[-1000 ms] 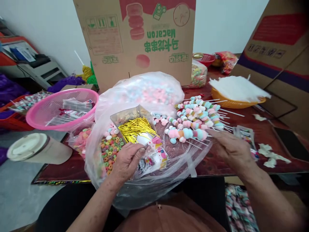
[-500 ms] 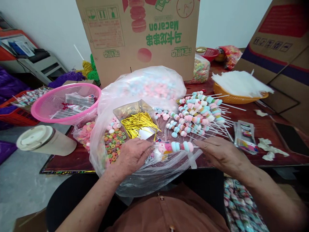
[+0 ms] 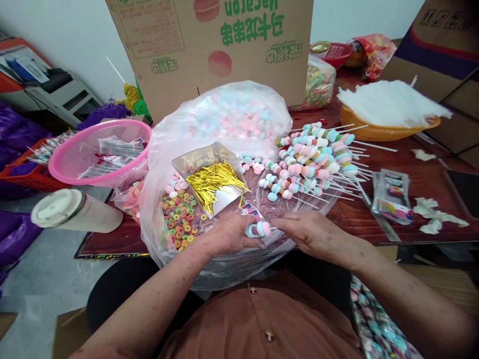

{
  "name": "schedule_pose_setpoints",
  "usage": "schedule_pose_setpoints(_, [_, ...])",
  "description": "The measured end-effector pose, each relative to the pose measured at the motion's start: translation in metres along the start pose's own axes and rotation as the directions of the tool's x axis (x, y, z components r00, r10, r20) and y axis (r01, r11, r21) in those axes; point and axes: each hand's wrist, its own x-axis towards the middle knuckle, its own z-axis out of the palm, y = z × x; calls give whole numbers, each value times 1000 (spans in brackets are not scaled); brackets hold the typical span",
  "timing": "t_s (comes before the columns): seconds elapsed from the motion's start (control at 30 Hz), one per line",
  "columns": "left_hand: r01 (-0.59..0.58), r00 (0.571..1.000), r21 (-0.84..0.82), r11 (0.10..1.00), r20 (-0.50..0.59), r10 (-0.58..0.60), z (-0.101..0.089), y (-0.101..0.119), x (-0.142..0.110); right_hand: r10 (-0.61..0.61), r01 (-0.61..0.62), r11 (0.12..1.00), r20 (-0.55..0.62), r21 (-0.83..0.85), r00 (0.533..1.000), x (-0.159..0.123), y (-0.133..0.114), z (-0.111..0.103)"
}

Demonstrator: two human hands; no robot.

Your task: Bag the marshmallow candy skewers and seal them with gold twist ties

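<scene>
"Where do I see this from?"

"From the wearer's head. I face forward and down, so the brown shirt (image 3: 224,324) fills my bottom edge at close range."

"And the middle?"

"The left hand (image 3: 230,233) and right hand (image 3: 305,229) meet just below my centre, over the near side of the bench (image 3: 348,219)."

"How far back?"

"To the printed carton (image 3: 179,80), its top cropped by my frame, and the pale wall (image 3: 352,20) beyond."
</scene>
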Motion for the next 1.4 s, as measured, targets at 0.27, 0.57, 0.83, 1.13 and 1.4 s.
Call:
schedule_pose_setpoints(0.27, [-7, 999, -152, 988, 34, 12, 1, -11, -11, -48, 35, 984, 68, 174, 997, -2, 3, 7])
schedule_pose_setpoints(0.57, [14, 999, 54, 998, 51, -17, -7, -1, -1, 166, -186, 870, 84, 456, 982, 1, -4, 47])
schedule_pose_setpoints(0.83, [231, 953, 181, 956, 157, -260, -36, -27, -35, 117, -64, 863, -73, 500, 990, -1, -3, 50])
schedule_pose_setpoints(1.13, [133, 957, -286, 949, 284, -49, -32, -19, -23, -173, 69, 949, -323, -308, 931, -11, 4, 18])
schedule_pose_setpoints(1.4, [231, 969, 367, 901, -7, -246, -22, -8, -17, 2, 15, 967, -70, 254, 998, -12, -15, 32])
